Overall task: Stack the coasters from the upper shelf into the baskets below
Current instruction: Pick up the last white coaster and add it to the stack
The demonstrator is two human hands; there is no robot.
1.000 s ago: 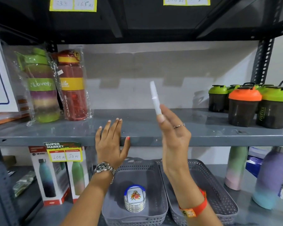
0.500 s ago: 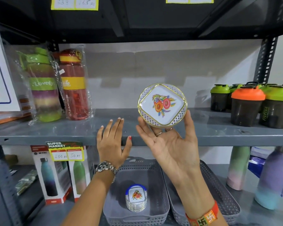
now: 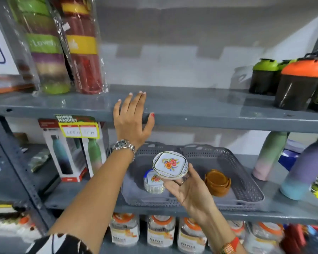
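Now holding a floral coaster [image 3: 170, 165] in the right hand [image 3: 189, 191], face tilted up toward the camera, rim pinched between thumb and fingers from below and the near right. Hovering over the near middle of the two baskets, not yet touching anything below. Just left and a little lower: a short stack [image 3: 153, 182] of matching coasters, standing in the left basket [image 3: 134, 191], partly hidden by the held one. Right of the grip, a bit farther off: a brown stack [image 3: 218, 182] in the right basket [image 3: 246, 180].

Judging by pattern, bound for the floral stack, so only a short move left and down. No long axis to speak of on a round disc with a squared centre; what counts is flattening the tilt so the face lies level on the stack top, and perhaps matching the square panel. Right hand clearly nearer and already loaded.

Left hand [image 3: 132, 121] up on the front edge of the upper shelf [image 3: 228, 116], fingers spread flat, holding nothing, well apart from the baskets. No further coasters visible on the bare stretch of that shelf, only bottles [image 3: 62, 44] far left and shakers [image 3: 297, 83] far right.

Likely risk: a tilted drop sliding off the stack or nudging it over.
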